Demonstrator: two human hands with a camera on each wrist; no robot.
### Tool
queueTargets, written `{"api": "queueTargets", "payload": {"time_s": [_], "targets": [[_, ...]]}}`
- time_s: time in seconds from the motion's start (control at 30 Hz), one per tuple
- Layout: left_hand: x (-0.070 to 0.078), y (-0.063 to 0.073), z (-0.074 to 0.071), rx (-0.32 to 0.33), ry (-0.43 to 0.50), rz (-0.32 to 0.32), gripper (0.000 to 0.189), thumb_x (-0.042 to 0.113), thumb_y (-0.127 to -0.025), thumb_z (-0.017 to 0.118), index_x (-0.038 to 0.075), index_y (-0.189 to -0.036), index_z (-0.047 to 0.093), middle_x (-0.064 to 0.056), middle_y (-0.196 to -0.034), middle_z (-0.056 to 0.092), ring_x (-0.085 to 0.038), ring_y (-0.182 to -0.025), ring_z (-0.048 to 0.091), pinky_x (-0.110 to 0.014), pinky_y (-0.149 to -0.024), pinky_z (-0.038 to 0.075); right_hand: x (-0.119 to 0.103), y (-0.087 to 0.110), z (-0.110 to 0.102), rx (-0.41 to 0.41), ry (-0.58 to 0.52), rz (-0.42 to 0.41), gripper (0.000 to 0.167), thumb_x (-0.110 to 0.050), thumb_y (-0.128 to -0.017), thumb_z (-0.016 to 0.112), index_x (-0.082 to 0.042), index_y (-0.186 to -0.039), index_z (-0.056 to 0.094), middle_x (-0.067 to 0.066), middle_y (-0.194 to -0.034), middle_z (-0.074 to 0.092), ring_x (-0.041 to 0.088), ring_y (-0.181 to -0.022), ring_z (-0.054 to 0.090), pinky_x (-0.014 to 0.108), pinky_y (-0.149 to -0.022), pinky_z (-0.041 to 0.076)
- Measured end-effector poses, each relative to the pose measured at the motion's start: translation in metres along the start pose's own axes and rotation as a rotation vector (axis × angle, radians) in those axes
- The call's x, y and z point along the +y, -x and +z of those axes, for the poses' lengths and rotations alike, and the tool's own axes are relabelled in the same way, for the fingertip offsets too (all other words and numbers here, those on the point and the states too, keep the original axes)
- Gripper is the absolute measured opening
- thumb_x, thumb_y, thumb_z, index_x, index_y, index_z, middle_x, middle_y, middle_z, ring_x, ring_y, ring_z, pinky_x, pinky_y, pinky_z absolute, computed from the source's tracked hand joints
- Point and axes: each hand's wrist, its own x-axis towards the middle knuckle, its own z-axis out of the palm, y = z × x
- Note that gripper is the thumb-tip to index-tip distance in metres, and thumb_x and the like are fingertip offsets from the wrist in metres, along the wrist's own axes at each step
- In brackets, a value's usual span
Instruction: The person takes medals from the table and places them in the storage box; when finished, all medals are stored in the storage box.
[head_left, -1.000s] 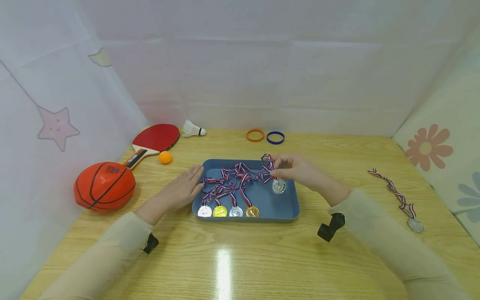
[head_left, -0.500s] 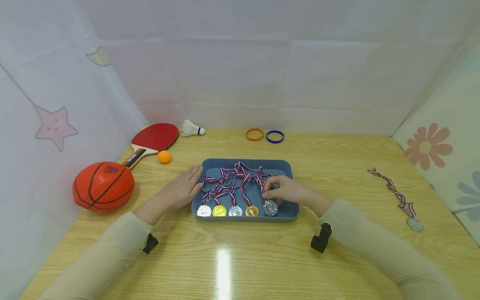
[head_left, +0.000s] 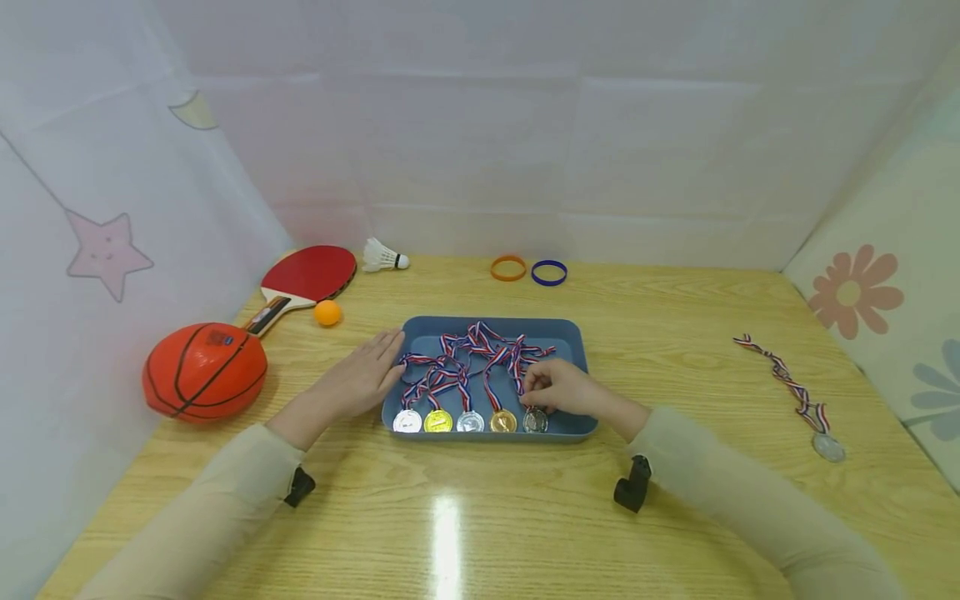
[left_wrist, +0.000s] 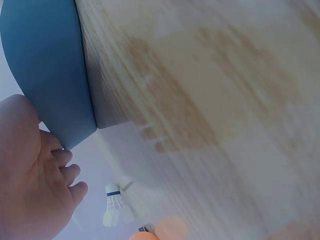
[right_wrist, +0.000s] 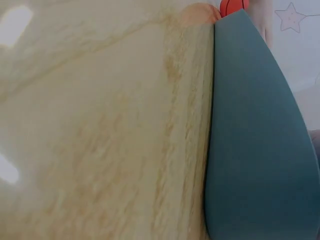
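In the head view a blue-grey tray [head_left: 491, 437] holds several medals with red, white and blue ribbons, their discs in a row along its front side. My right hand [head_left: 562, 388] reaches inside and pinches the ribbon of the rightmost medal [head_left: 535, 421], just above its dark silvery disc. To its left are a gold medal [head_left: 503, 422] and a silver medal [head_left: 470, 422]. My left hand [head_left: 358, 377] rests with straight fingers against the tray's left end. The left wrist view has this hand [left_wrist: 35, 175] at the tray wall [left_wrist: 55, 70]. The right wrist view shows mostly the tray's outside [right_wrist: 260, 140].
Another silver medal [head_left: 828, 447] lies on the table at the right, its ribbon stretched out behind it. At left are a small basketball [head_left: 206, 371], a table tennis bat [head_left: 311, 273], an orange ball [head_left: 327, 313] and a shuttlecock [head_left: 385, 256]. Orange [head_left: 508, 268] and blue wristbands [head_left: 549, 273] lie behind the tray.
My right hand has brought the silvery medal down and forward from the tray's back right, and its disc now lies at the row's right end. My left hand has stayed in place.
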Motion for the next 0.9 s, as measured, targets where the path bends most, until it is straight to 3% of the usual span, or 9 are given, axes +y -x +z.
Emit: {"api": "queueTargets", "payload": {"time_s": [0.17,0.57,0.9], "targets": [[0.0001,0.0,0.0002,-0.001,-0.003,-0.001,0.061,0.031,-0.099,0.034,-0.005,-0.145,0.014,-0.02,-0.15,0.014,-0.037,-0.136,0.013,-0.049,-0.108,0.015,0.0014,-0.0026,0.0013,0.021,0.088,-0.002,0.014,-0.008,-0.084,0.067,-0.006,-0.074,0.057,0.001,-0.062,0.058,0.013,-0.05,0.051,0.025,-0.046,0.046],[-0.0001,0.0003,-0.0001,-0.005,-0.006,0.002,0.061,0.03,-0.099,0.035,-0.005,-0.145,0.014,-0.02,-0.15,0.013,-0.037,-0.136,0.013,-0.048,-0.108,0.015,-0.0015,-0.0049,0.0034,0.028,0.146,0.031,0.015,-0.011,-0.084,0.068,-0.007,-0.073,0.057,0.001,-0.059,0.056,0.014,-0.047,0.052,0.027,-0.043,0.047],[0.0006,0.0009,-0.0012,0.001,-0.003,0.003,0.061,0.03,-0.099,0.036,-0.006,-0.144,0.015,-0.02,-0.15,0.014,-0.037,-0.135,0.014,-0.049,-0.108,0.016,-0.0053,-0.0022,0.0035,0.01,0.193,0.013,0.014,-0.009,-0.081,0.07,-0.007,-0.073,0.058,0.0,-0.058,0.057,0.014,-0.045,0.052,0.026,-0.042,0.045]]}}
